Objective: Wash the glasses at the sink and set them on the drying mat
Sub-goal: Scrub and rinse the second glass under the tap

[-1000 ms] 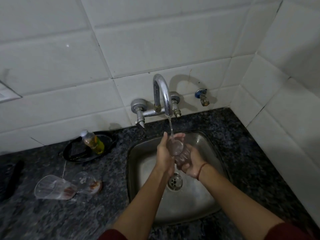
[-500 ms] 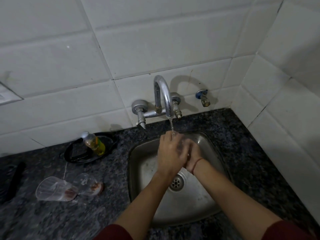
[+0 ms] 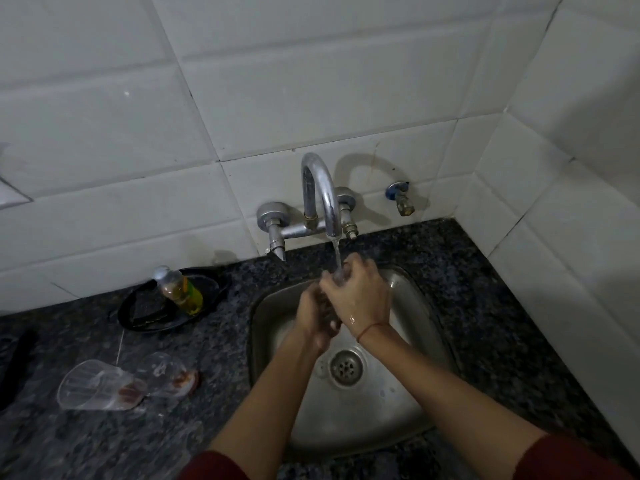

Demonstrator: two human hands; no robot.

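Observation:
Both my hands are over the steel sink (image 3: pixel 420 327), under the running tap (image 3: pixel 318 195). My right hand (image 3: pixel 362 297) lies on top, wrapped over a clear glass (image 3: pixel 338 277). Only a sliver of that glass shows where the water hits it. My left hand (image 3: pixel 315 322) grips from below and to the left, partly under the right hand. Two more clear glasses lie on their sides on the counter at left, one larger (image 3: pixel 93 386) and one smaller (image 3: pixel 166 372), both with reddish-brown residue. No drying mat is in view.
A dish soap bottle (image 3: pixel 180 289) leans in a black tray (image 3: pixel 138 317) behind the glasses. A small wall valve (image 3: pixel 401 199) sits right of the tap. White tiled walls close the back and right. A dark object (image 3: pixel 17 362) lies at the left edge.
The glass was in plain view between my hands a second ago. My left hand then covered it; now my right hand is on top and my left has dropped below.

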